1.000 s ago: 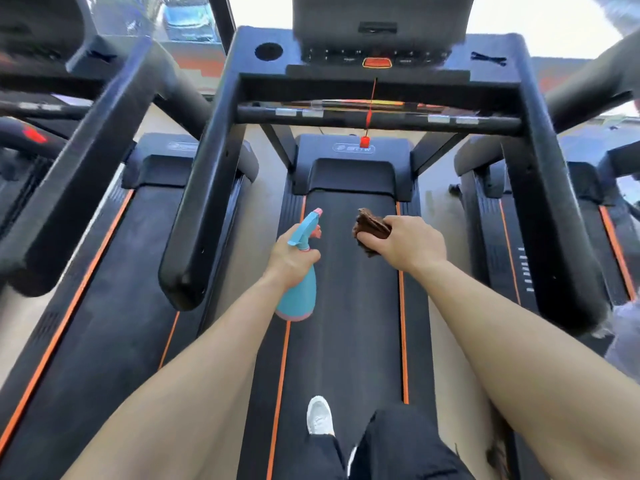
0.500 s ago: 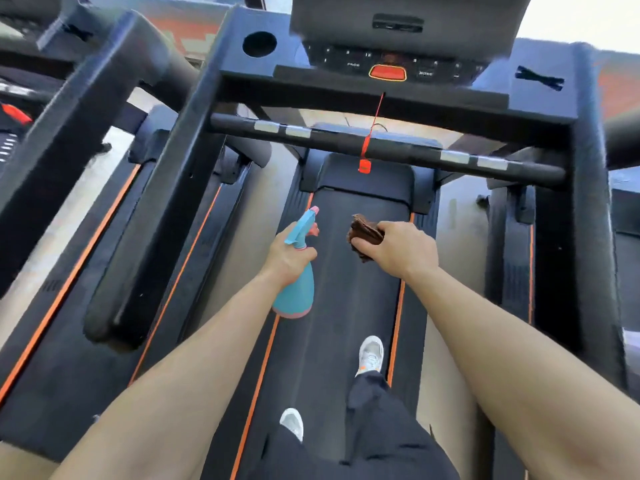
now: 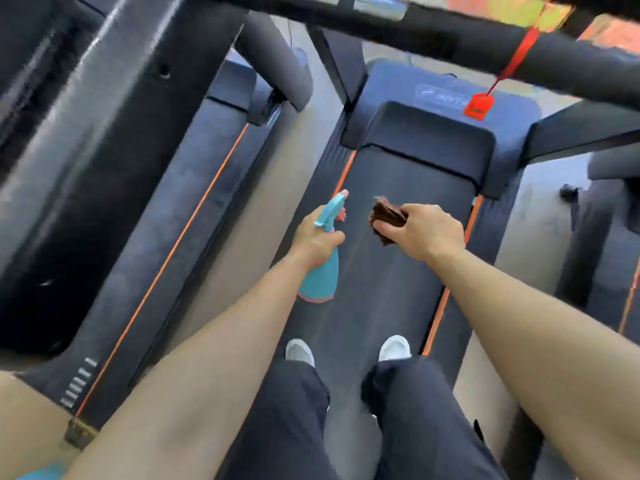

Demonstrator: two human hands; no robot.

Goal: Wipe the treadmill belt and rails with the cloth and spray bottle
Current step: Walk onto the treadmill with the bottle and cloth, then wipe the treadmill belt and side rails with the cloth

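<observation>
I stand on the dark treadmill belt [image 3: 391, 271], both white shoes on it. My left hand [image 3: 317, 239] grips the neck of a blue spray bottle [image 3: 320, 275] with a pink nozzle, held above the belt's left side and pointing forward. My right hand [image 3: 424, 232] grips a bunched brown cloth [image 3: 386, 216], held in the air over the middle of the belt. Orange stripes mark the left side rail [image 3: 341, 180] and the right side rail [image 3: 440, 306]. The black motor cover [image 3: 429, 140] lies ahead of both hands.
A black handlebar [image 3: 485, 39] crosses the top of the view, with a red safety clip [image 3: 478, 105] hanging from it. Another treadmill [image 3: 166, 216] stands to the left, its thick black arm [image 3: 86, 133] close by. A third machine shows at the right edge [image 3: 609, 244].
My head has moved forward and tilted down, so the console has left the view. Both feet now stand side by side on the belt. The hands keep the same hold.
</observation>
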